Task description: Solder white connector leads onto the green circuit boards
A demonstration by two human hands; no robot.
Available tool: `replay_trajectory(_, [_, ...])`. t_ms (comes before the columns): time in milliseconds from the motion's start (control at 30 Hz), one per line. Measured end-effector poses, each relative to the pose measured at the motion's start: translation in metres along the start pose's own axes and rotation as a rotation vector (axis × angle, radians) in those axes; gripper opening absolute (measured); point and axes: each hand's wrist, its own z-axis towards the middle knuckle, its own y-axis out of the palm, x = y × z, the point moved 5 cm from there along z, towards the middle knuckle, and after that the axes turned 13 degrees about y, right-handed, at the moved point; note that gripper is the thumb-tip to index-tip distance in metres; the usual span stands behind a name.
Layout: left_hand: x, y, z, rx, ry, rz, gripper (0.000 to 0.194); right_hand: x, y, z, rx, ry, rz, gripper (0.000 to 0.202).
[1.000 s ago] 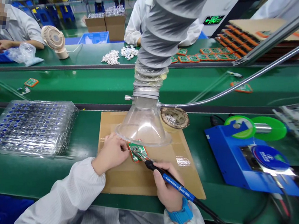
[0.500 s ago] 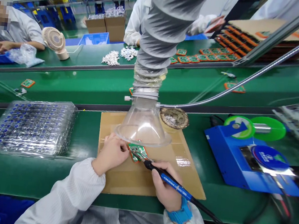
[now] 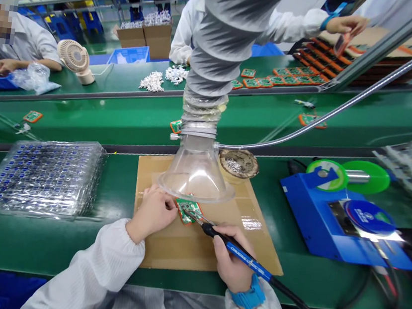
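Note:
My right hand is closed around a blue-and-black soldering iron, its tip pointing left over a small green circuit board with an orange rim. The board lies on a sheet of brown cardboard. Against the board's left edge, the fingertips of my left hand are pinched together; what they hold is hidden. Just above the board hangs a clear funnel-shaped fume hood on a grey ribbed duct. A blue wrist strap circles my right wrist.
At right stands a blue solder feeder with green reels. A round bowl of solder bits sits behind the cardboard. Clear trays of parts are stacked at left. Boards lie on the green conveyor; co-workers sit across it.
The soldering iron and my right hand have shifted slightly right. Boards on the conveyor have moved left. A co-worker's hand has reached right, over the stack, with an orange-edged board.

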Motion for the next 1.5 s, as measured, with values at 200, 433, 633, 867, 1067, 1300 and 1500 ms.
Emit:
replay_trajectory(200, [0.0,0.0,0.0,0.009,0.0,0.004,0.022,-0.007,0.004,0.003,-0.039,-0.037,-0.057,0.006])
replay_trajectory(433, [-0.001,0.0,-0.001,0.0,-0.003,0.017,0.022,0.004,-0.003,-0.003,0.034,-0.003,0.017,0.007])
replay_trajectory(633, [0.0,0.0,-0.001,-0.007,-0.005,0.029,0.022,0.009,-0.037,0.012,0.357,-0.073,0.038,0.01])
replay_trajectory(867, [0.002,0.0,-0.005,-0.062,0.083,0.074,0.013,0.013,-0.057,0.054,0.527,-0.059,-0.124,0.022])
replay_trajectory(1067, [-0.007,-0.005,-0.011,-0.066,0.251,-0.014,0.01,0.024,-0.049,0.057,0.443,0.121,-0.163,0.029])
replay_trajectory(1300, [-0.056,-0.033,-0.014,-0.077,-0.249,-0.786,0.019,0.037,-0.054,0.025,0.463,0.114,-0.126,0.027])
replay_trajectory(1500, [-0.097,-0.106,0.033,0.573,-0.377,-0.465,0.012,0.052,-0.051,0.023,0.42,0.134,-0.088,0.032])
